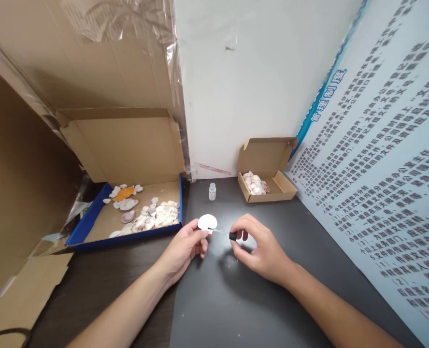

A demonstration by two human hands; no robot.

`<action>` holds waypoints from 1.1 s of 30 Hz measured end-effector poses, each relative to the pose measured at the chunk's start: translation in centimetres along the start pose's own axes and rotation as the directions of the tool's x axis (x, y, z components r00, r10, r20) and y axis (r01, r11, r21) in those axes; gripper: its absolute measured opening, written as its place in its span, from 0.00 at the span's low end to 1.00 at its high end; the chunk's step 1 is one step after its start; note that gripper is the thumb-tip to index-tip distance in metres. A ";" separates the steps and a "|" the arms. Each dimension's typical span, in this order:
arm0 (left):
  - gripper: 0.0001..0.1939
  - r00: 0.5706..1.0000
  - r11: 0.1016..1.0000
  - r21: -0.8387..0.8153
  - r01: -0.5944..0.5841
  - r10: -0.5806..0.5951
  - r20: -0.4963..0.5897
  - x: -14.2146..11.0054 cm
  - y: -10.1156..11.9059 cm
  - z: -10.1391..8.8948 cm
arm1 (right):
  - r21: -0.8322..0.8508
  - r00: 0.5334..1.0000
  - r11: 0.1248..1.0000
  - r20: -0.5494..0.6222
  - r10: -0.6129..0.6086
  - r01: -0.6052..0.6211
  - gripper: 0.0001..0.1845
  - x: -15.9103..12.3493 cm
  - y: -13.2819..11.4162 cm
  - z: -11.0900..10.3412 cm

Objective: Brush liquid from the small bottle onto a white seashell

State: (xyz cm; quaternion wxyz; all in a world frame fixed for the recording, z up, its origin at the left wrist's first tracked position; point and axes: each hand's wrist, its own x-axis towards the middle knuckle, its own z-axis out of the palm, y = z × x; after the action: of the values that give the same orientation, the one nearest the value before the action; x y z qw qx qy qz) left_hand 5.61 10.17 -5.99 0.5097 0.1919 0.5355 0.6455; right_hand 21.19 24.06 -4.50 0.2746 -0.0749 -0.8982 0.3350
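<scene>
A white shell [207, 222] is pinched between the thumb and fingers of my left hand [186, 245], over the dark tabletop. My right hand [257, 245] grips the black cap of a small brush applicator [233, 236] between thumb and fingertips. Its thin clear stem points left, and the dark tip lies at the lower part of the shell; whether it touches cannot be made out. Beyond both hands stands a small clear glass bottle [212, 192] with a pale label, upright and with no cap on it.
On the left, an open blue-edged cardboard box [123, 236] holds many shells and a shell arrangement with an orange piece [124, 194]. A smaller open cardboard box [272, 197] at the back right contains more shells. A white wall panel [232, 96] and a printed poster [374, 193] bound the table [214, 309].
</scene>
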 end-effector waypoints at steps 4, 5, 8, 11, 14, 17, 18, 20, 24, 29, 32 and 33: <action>0.11 1.000 1.000 0.006 0.000 0.000 -0.012 -0.1 0.0 0.0 | -0.062 0.995 0.995 -0.054 0.080 -0.084 0.09 0.0 0.0 -0.1; 0.11 1.000 1.000 0.008 0.000 0.001 -0.011 0.0 0.0 0.0 | -0.047 0.995 0.996 -0.061 0.079 -0.082 0.09 0.1 0.0 -0.1; 0.11 1.000 1.000 0.016 -0.003 0.003 -0.005 0.0 0.0 0.1 | 0.009 0.999 0.999 0.004 0.049 -0.049 0.09 0.0 0.1 -0.1; 0.11 1.000 1.000 0.023 -0.006 0.007 -0.008 0.0 0.0 0.1 | -0.015 0.995 0.995 -0.019 0.102 -0.102 0.09 -0.1 0.2 0.0; 0.11 1.000 0.999 0.038 0.005 -0.004 -0.005 0.0 0.0 0.2 | 0.020 0.992 0.995 -0.076 0.100 -0.098 0.10 -0.1 0.2 0.1; 0.10 1.000 0.999 0.048 -0.001 0.001 -0.002 -0.1 0.0 0.2 | 0.101 1.000 0.995 -0.024 0.015 -0.013 0.10 -0.2 0.1 0.1; 0.11 1.000 0.999 0.052 -0.004 0.004 -0.001 -0.2 0.0 0.2 | 0.111 1.000 0.994 -0.004 0.000 0.000 0.10 -0.2 0.0 0.2; 0.11 1.000 0.998 0.063 -0.001 0.000 0.004 -0.2 0.1 0.3 | 0.091 1.000 0.996 0.001 0.015 -0.015 0.10 -0.2 0.0 0.2; 0.11 1.000 0.996 0.083 0.019 -0.020 0.006 -0.2 0.4 0.5 | 0.052 0.991 0.995 -0.094 0.090 -0.085 0.10 -0.1 0.1 0.2; 0.11 1.000 0.994 0.103 0.020 -0.020 0.007 -0.2 0.5 0.6 | 0.082 0.998 0.995 -0.017 0.059 -0.058 0.10 -0.1 0.2 0.2; 0.10 1.000 0.993 0.120 0.019 -0.020 0.007 -0.2 0.4 0.6 | 0.054 0.991 0.993 -0.086 0.105 -0.100 0.09 -0.1 0.2 0.2; 0.10 1.000 0.992 0.124 0.016 -0.017 0.007 -0.1 0.4 0.7 | 0.064 0.990 0.993 -0.098 0.101 -0.095 0.10 -0.1 0.2 0.1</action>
State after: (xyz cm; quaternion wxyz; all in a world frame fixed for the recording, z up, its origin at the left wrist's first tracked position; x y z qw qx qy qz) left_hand 6.00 10.43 -5.38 0.5045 0.2213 0.5740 0.6059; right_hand 21.17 24.10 -4.71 0.3050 -0.1277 -0.8682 0.3701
